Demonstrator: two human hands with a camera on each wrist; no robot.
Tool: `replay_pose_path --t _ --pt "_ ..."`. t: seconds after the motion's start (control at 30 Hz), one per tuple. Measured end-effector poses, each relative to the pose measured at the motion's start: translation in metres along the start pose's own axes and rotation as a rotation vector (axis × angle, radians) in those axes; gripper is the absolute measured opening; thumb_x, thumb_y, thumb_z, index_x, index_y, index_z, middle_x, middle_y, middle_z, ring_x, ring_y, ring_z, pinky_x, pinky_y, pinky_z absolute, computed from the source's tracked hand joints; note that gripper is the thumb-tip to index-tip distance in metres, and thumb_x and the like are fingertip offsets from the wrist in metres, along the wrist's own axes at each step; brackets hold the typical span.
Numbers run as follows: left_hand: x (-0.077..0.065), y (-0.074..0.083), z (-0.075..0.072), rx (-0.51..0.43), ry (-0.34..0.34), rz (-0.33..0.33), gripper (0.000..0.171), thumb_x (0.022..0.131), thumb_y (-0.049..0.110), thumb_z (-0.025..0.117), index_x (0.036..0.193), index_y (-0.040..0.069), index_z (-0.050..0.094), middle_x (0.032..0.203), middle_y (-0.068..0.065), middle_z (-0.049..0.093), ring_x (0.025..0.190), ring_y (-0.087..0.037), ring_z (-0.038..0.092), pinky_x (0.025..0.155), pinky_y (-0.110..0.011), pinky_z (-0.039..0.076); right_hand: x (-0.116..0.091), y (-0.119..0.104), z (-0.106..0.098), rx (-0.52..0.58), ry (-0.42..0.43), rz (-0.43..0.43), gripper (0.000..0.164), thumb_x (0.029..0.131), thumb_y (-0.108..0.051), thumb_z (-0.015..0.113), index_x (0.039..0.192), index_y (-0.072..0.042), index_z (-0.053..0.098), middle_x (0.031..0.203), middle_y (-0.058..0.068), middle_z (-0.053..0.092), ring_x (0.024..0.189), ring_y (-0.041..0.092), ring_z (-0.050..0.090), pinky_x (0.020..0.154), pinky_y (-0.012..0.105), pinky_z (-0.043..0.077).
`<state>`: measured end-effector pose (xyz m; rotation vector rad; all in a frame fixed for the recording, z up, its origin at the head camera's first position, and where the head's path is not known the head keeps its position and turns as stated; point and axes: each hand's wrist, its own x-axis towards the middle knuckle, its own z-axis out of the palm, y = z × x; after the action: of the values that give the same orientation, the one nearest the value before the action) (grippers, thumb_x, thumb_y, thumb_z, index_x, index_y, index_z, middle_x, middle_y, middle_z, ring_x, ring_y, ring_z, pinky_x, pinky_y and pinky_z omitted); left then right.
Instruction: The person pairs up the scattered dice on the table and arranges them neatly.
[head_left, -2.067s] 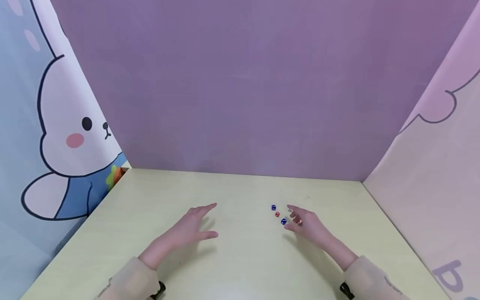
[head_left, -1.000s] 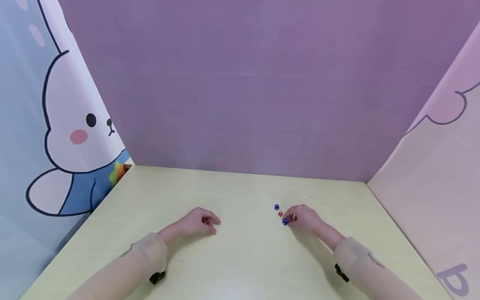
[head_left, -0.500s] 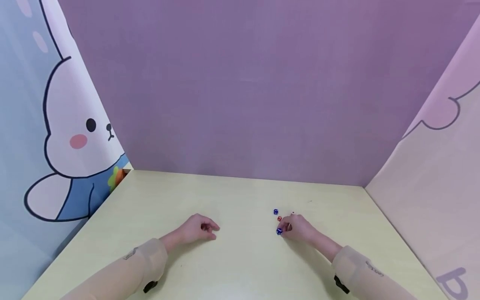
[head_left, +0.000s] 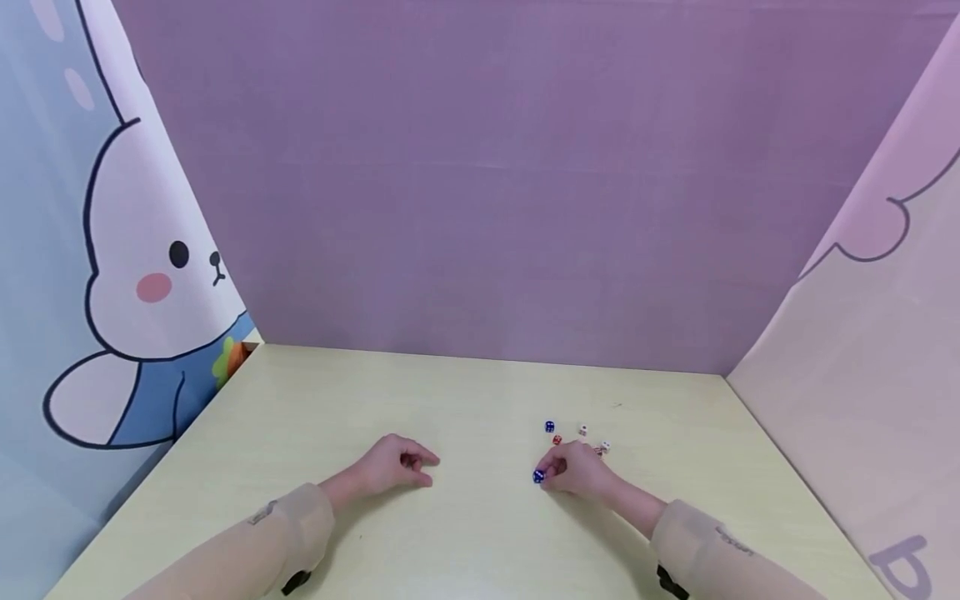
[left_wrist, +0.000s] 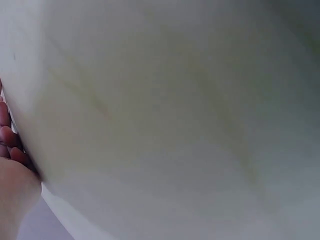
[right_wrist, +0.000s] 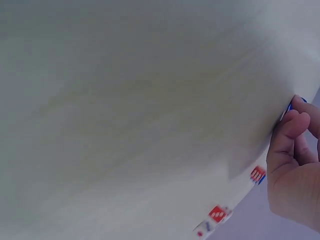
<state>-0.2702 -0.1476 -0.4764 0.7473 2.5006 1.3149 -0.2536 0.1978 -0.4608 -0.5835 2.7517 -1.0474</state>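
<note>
My right hand pinches a blue die between thumb and fingertips, low over the table. A sliver of that die shows at the fingertips in the right wrist view. Just beyond the hand lie another blue die and a red die. Two white dice sit farther right, one with a red die against it, partly hidden behind the knuckles. My left hand rests at the table's left-centre, fingers loosely curled with nothing in them.
The pale table reaches back to a purple panel. A printed rabbit cloth borders the left side, and a pale pink cloth the right.
My right hand went from spread fingers to pinching the near blue die, then drew it left and toward me, uncovering the white dice. My left hand came down and its fingers curled loosely.
</note>
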Motion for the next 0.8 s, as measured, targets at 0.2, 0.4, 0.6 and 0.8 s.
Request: replay_pose_path --t 0.2,0.4,0.6,0.8 --pt "-0.001 0.002 -0.001 -0.026 -0.01 -0.009 0.031 0.075 0.015 0.079 0.104 0.005 0.071 0.075 -0.003 0.061 0.067 -0.011 0.048 0.06 -0.018 0.04 0.002 -0.012 0.012 0.014 -0.017 -0.025 0.019 0.071 -0.007 0.079 0.088 -0.006 0.069 0.073 -0.005 0.062 0.064 0.005 0.053 0.058 0.019 0.045" --pt "0.0 0.003 -0.002 -0.061 -0.021 -0.021 0.033 0.075 0.014 0.079 0.106 0.005 0.071 0.075 -0.005 0.062 0.068 -0.012 0.048 0.059 -0.018 0.039 0.007 -0.024 0.022 0.033 -0.021 -0.034 0.018 0.071 -0.007 0.079 0.086 -0.007 0.07 0.071 -0.006 0.062 0.064 0.004 0.053 0.06 0.018 0.045" --pt "0.002 0.001 -0.001 -0.02 -0.024 -0.023 0.033 0.076 0.016 0.079 0.106 0.007 0.071 0.074 -0.002 0.06 0.067 -0.01 0.047 0.059 -0.019 0.039 0.011 -0.035 0.032 0.049 -0.029 -0.057 0.018 0.071 -0.006 0.08 0.086 -0.006 0.07 0.071 -0.005 0.063 0.063 0.004 0.053 0.06 0.019 0.046" --pt "0.004 -0.002 0.001 0.0 -0.016 -0.027 0.033 0.075 0.018 0.08 0.106 0.008 0.071 0.072 0.001 0.06 0.066 -0.008 0.047 0.06 -0.019 0.04 0.017 -0.048 0.04 0.041 -0.028 -0.085 0.018 0.072 -0.006 0.079 0.087 -0.005 0.07 0.071 -0.004 0.062 0.063 0.004 0.053 0.061 0.018 0.046"
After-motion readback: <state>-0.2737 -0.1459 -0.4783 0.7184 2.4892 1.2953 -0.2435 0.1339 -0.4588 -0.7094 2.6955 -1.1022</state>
